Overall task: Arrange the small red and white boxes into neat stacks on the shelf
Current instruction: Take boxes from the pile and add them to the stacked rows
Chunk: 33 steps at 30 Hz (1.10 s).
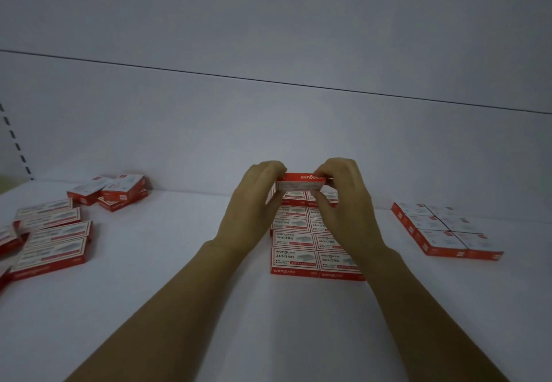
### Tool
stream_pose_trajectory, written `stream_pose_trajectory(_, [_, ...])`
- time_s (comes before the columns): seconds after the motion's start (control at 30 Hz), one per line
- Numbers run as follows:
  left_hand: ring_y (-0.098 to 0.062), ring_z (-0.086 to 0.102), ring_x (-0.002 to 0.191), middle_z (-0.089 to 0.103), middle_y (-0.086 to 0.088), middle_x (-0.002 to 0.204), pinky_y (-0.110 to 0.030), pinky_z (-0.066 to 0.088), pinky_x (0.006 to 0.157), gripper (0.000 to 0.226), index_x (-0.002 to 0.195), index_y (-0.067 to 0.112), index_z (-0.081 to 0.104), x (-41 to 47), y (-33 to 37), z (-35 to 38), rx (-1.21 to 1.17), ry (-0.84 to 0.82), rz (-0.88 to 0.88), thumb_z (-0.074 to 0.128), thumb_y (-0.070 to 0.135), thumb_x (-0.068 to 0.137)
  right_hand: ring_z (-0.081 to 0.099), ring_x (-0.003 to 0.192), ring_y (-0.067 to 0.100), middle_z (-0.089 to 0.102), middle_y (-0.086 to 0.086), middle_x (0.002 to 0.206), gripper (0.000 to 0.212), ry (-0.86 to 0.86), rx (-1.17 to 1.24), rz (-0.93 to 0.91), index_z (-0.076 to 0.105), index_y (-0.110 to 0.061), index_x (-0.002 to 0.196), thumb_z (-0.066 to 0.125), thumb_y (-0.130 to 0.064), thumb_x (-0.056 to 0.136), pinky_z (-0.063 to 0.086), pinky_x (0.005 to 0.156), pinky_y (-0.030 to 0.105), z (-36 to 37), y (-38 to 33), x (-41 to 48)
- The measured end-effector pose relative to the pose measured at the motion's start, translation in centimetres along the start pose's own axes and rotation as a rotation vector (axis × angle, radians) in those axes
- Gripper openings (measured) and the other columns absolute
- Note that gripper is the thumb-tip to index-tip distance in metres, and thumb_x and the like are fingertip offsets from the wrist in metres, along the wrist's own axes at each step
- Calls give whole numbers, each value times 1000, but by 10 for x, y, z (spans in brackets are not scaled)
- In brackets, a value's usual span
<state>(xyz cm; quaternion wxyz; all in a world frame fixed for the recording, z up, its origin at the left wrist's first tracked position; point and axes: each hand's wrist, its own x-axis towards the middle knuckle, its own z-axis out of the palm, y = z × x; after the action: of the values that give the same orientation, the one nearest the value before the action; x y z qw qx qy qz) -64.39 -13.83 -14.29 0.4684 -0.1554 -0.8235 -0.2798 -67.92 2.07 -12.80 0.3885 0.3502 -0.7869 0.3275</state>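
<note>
A small red and white box [300, 182] is held between both hands, just above the far end of the centre block of boxes [294, 257]. My left hand [254, 202] grips its left end and my right hand [343, 202] pinches its right end. The centre block lies in two tidy columns on the white shelf [179, 277], partly hidden by my hands. A neat block of boxes [445, 232] sits at the right. Loose boxes [53, 241] lie scattered at the left, with a small heap [116, 192] behind them.
The shelf's back panel [268, 130] rises just behind the boxes. A slotted upright [16, 142] runs up the far left. Bare shelf surface lies between the three groups of boxes and in front of them.
</note>
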Motion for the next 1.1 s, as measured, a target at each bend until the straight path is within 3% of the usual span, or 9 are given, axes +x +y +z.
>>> stream_pose_trajectory(0.13, [-4, 58, 86, 58, 6, 108, -8, 48, 79, 36, 112, 12, 57, 7, 2, -5, -211, -52, -238, 72, 14, 80, 53, 96, 3, 52, -2, 121, 35, -181, 138, 247, 56, -13, 121, 64, -13, 86, 41, 79, 1, -9, 2, 4])
stream_pose_trajectory(0.27, [-7, 65, 88, 66, 7, 105, -14, 55, 74, 42, 116, 19, 61, 12, -1, -7, -414, -193, -561, 75, 17, 77, 60, 94, 2, 57, -13, 114, 47, -335, 316, 531, 51, -24, 131, 65, -19, 86, 49, 75, 10, -15, 8, 6])
stream_pose_trajectory(0.4, [-9, 69, 84, 72, -1, 94, -11, 53, 66, 30, 102, 12, 68, 12, -7, -9, -621, -255, -783, 72, 28, 78, 69, 91, 12, 71, -3, 101, 34, -428, 532, 683, 64, -19, 116, 59, -37, 88, 54, 85, 27, -19, 18, 2])
stream_pose_trajectory(0.57, [-22, 69, 86, 71, -16, 96, -27, 57, 79, 39, 96, 0, 68, 12, -10, -8, -730, -334, -902, 69, 34, 79, 70, 90, 23, 73, 9, 90, 33, -408, 721, 882, 70, -9, 92, 62, -40, 84, 55, 88, 34, -12, 21, 4])
stream_pose_trajectory(0.67, [-24, 69, 91, 71, -16, 100, -31, 56, 84, 35, 101, 1, 67, 11, -10, -9, -798, -418, -916, 71, 27, 78, 68, 90, 17, 71, 3, 95, 30, -325, 611, 803, 69, -15, 104, 62, -38, 86, 55, 79, 24, -13, 15, 5])
stream_pose_trajectory(0.77, [-23, 71, 91, 73, -9, 99, -34, 56, 85, 33, 107, 6, 66, 9, -10, -10, -792, -503, -871, 74, 13, 76, 62, 93, 3, 63, -9, 106, 34, -242, 401, 600, 61, -22, 119, 63, -32, 86, 51, 76, 13, -13, 1, 8])
stream_pose_trajectory(0.93, [-17, 71, 82, 73, -10, 95, -18, 55, 66, 29, 107, 3, 66, 1, -6, -7, -693, -516, -771, 66, -5, 79, 56, 94, -2, 53, -9, 114, 41, -308, 257, 184, 59, -23, 121, 71, -22, 81, 47, 83, 8, 1, -21, 1])
stream_pose_trajectory(1.0, [-11, 71, 77, 72, -7, 94, -14, 53, 63, 28, 105, 4, 67, 1, -4, -6, -653, -515, -743, 65, -6, 79, 55, 93, -2, 51, -9, 113, 42, -332, 235, 134, 59, -21, 121, 71, -19, 80, 45, 84, 5, 3, -23, 0])
stream_pose_trajectory(1.1, [-17, 70, 82, 72, -7, 95, -21, 57, 70, 34, 106, 4, 65, 3, -7, -5, -654, -454, -762, 70, -7, 75, 58, 90, -2, 51, -11, 110, 40, -321, 229, 208, 58, -22, 119, 70, -20, 81, 48, 79, 7, -7, -18, 7])
